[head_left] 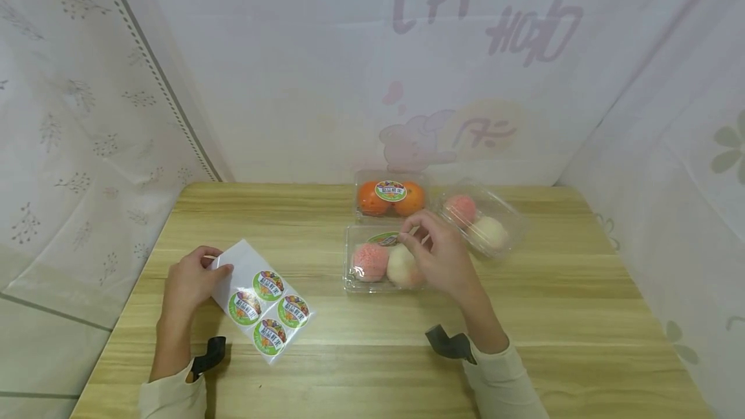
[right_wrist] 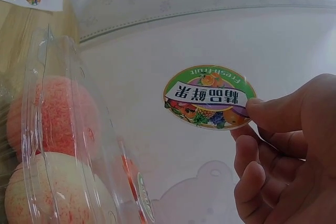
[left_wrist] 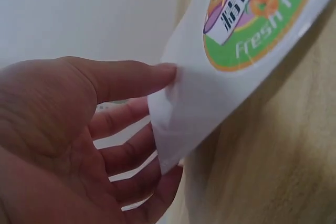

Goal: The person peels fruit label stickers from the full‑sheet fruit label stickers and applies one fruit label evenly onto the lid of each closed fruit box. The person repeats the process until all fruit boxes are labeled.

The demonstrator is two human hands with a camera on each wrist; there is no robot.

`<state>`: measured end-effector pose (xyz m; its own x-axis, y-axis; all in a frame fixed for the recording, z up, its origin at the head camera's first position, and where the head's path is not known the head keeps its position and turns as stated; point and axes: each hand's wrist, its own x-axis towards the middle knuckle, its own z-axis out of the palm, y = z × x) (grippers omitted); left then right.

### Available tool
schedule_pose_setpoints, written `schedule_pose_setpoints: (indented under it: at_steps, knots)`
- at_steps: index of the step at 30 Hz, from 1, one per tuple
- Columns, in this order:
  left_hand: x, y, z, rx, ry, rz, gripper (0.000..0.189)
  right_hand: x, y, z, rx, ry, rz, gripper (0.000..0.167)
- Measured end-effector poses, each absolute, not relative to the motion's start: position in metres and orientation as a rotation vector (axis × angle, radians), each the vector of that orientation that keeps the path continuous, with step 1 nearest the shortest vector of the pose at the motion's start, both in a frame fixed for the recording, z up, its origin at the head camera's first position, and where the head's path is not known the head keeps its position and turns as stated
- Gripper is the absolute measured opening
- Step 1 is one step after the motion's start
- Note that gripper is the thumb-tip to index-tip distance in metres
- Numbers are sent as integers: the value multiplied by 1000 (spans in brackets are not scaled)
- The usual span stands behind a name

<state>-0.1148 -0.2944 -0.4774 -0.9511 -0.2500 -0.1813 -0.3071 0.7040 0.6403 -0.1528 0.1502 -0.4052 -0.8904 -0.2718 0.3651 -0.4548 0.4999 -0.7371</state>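
Observation:
My left hand (head_left: 189, 282) pinches the corner of a white sticker sheet (left_wrist: 189, 103) between thumb and fingers. Several round fruit stickers (head_left: 269, 284) with green borders remain on that sheet. Between thumb and forefinger, my right hand (head_left: 439, 254) pinches one loose sticker (right_wrist: 210, 97) by its edge, its printed face showing in the right wrist view. In the head view this sticker overlaps the near clear plastic box (head_left: 356, 284), which holds a pink peach (head_left: 370, 262) and a pale peach (head_left: 401, 266). My right hand is over the box's right side.
Behind the near box stands another clear box with orange fruits (head_left: 372, 199) and a sticker (head_left: 390, 191) on its lid. To the right, a tilted clear box (head_left: 506, 212) holds a pink and a pale peach. Curtains enclose the wooden table (head_left: 349, 374) at the back and sides.

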Motion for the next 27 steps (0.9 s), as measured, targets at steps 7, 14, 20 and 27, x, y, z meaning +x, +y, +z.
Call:
schedule_pose_setpoints:
  at_steps: [7,14,20,27]
  knots:
    - [-113,-292,-482,-502,2884,1000,41,-153,153,-406,620,-2522,1331,14]
    - [-116,-284,-479,-471,2928,978,46,-153,154,-405,611,-2533,1350,10]
    - [-121,-256,-468,-263,2956,1127,47,-153,153,-404,599,-2549,1354,5]
    - [-128,-208,-452,125,3016,1393,31,-153,152,-404,577,-2554,1367,7]
